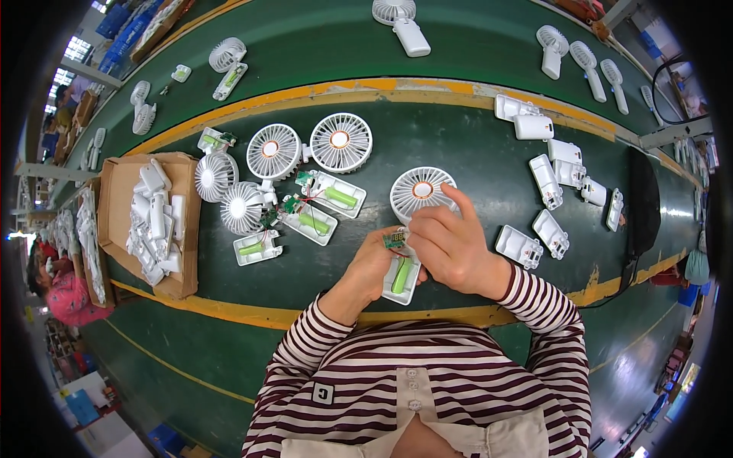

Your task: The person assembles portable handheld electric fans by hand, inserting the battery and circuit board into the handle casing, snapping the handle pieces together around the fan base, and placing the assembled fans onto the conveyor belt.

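A white handheld fan (pixel 416 183) lies in front of me, its round grille away from me and its opened handle toward me. Inside the handle half is a green battery cell (pixel 400 275), with a small green circuit board (pixel 394 241) above it. My left hand (pixel 368 266) grips the handle from its left side, thumb beside the board. Over the neck, between grille and handle, my right hand (pixel 456 248) is closed with its index finger raised against the grille's edge. What its fingertips press is partly hidden.
Several opened fans (pixel 275 153) with wired boards and batteries lie at the left. Beyond them stands a cardboard box (pixel 191 229) of white parts. White handle shells (pixel 546 182) are scattered at the right, near a black strip (pixel 641 200). A green conveyor belt (pixel 321 49) carries more fans.
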Tool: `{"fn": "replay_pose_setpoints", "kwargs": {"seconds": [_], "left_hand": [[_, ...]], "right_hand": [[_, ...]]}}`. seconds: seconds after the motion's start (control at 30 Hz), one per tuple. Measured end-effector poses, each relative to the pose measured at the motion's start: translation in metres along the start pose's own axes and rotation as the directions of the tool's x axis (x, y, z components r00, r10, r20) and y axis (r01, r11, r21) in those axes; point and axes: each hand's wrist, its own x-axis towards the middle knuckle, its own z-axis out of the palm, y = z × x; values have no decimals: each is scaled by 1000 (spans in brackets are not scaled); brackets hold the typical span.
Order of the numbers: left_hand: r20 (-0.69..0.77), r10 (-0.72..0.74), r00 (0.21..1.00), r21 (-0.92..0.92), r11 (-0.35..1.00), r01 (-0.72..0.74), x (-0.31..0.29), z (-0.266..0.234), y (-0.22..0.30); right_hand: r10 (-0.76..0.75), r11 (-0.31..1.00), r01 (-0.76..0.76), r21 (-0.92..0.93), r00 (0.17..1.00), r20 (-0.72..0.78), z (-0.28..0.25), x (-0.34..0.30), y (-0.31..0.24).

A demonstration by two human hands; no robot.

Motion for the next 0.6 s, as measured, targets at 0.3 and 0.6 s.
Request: {"fn": "replay_pose_setpoints", "kwargs": {"seconds": [0.3,0.6], "left_hand": [[-42,226,973,-142,963,-229,4,0,-1],[-55,257,965,-73,963,-260,5,8,-3]], "right_hand": [[70,995,-85,-47,964,-257,21,-27,-6],[118,992,-124,-27,978,-173,15,-33,-4]]}}
